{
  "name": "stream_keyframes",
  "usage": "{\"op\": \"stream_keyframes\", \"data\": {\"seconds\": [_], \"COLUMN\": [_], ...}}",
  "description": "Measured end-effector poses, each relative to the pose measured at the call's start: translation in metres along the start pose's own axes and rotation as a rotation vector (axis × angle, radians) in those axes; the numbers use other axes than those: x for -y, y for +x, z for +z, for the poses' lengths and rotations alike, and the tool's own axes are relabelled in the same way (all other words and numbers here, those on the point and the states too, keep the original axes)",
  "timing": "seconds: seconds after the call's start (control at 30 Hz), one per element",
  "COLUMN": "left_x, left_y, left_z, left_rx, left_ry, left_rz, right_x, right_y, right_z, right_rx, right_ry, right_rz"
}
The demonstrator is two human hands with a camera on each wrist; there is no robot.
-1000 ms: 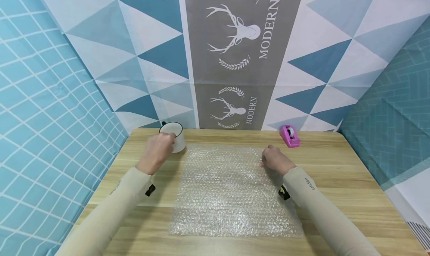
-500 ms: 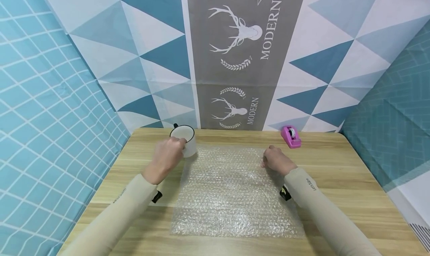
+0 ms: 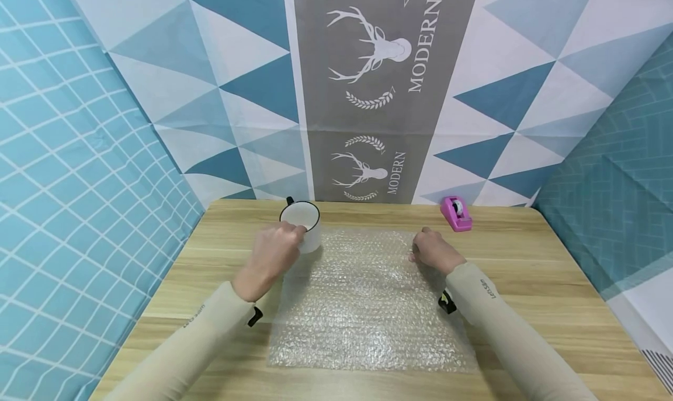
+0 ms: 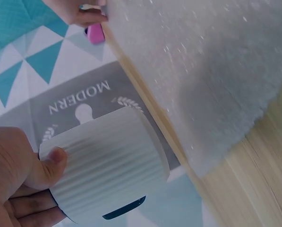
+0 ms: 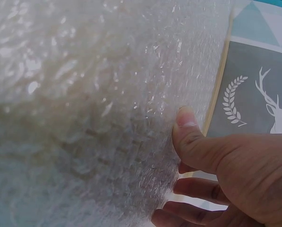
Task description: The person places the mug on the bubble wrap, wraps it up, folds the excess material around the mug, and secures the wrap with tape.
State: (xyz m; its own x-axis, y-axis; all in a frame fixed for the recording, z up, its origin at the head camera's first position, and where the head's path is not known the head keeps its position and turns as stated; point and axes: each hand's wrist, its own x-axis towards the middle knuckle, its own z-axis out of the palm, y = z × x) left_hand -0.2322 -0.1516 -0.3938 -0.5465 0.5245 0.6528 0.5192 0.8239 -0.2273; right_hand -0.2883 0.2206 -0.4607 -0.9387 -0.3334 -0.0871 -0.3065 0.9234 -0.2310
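Observation:
A white mug (image 3: pixel 301 215) with a dark rim and dark handle is at the back left of the table, over the upper left corner of a bubble wrap sheet (image 3: pixel 363 307). My left hand (image 3: pixel 270 255) grips it by the rim, thumb on the ribbed outer wall (image 4: pixel 110 163) and fingers at the mouth. Whether its base touches the wrap cannot be told. At the sheet's upper right edge, my right hand (image 3: pixel 435 251) pinches the bubble wrap; in the right wrist view the thumb (image 5: pixel 187 130) lies on it, with the other fingers curled by its edge.
A pink tape dispenser (image 3: pixel 456 214) stands at the back right, behind my right hand. The wooden table (image 3: pixel 526 284) meets a patterned cloth backdrop (image 3: pixel 363 114) at its rear edge. A blue checked cloth (image 3: pixel 94 173) hangs on the left.
My left hand has carried the mug rightward and slightly nearer, from beside the bubble wrap to over its corner. My right hand stays on the sheet's edge.

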Motion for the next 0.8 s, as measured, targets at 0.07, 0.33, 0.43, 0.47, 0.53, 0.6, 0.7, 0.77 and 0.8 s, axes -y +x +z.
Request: {"op": "stream_keyframes", "data": {"seconds": [0.07,0.33,0.43,0.47,0.53,0.6,0.7,0.77,0.8], "left_x": [-0.005,-0.026,-0.035,-0.037,-0.043,-0.047,-0.054,-0.058,-0.06], "left_y": [0.001,0.003,0.002,0.002,0.001,0.002,0.003,0.003,0.003], "left_z": [0.0,0.005,0.007,0.007,0.009,0.009,0.01,0.01,0.01], "left_rx": [-0.013,-0.027,-0.026,-0.025,-0.018,-0.013,-0.01,-0.007,-0.005], "left_ry": [0.003,-0.032,-0.041,-0.045,-0.057,-0.068,-0.076,-0.075,-0.076], "left_rz": [0.007,0.077,0.1,0.106,0.118,0.129,0.138,0.143,0.146], "right_x": [0.0,-0.002,-0.002,-0.002,-0.002,-0.002,-0.003,-0.003,-0.003], "right_y": [0.0,0.001,0.002,0.002,0.002,0.003,0.003,0.003,0.002], "right_z": [0.0,0.001,0.001,0.001,0.001,0.002,0.002,0.002,0.002], "right_rx": [-0.001,0.007,0.022,0.027,0.031,0.031,0.026,0.023,0.022], "right_ry": [0.002,0.016,0.015,0.015,0.014,0.013,0.009,0.006,0.006], "right_rz": [0.001,0.012,0.027,0.03,0.032,0.034,0.031,0.028,0.025]}}
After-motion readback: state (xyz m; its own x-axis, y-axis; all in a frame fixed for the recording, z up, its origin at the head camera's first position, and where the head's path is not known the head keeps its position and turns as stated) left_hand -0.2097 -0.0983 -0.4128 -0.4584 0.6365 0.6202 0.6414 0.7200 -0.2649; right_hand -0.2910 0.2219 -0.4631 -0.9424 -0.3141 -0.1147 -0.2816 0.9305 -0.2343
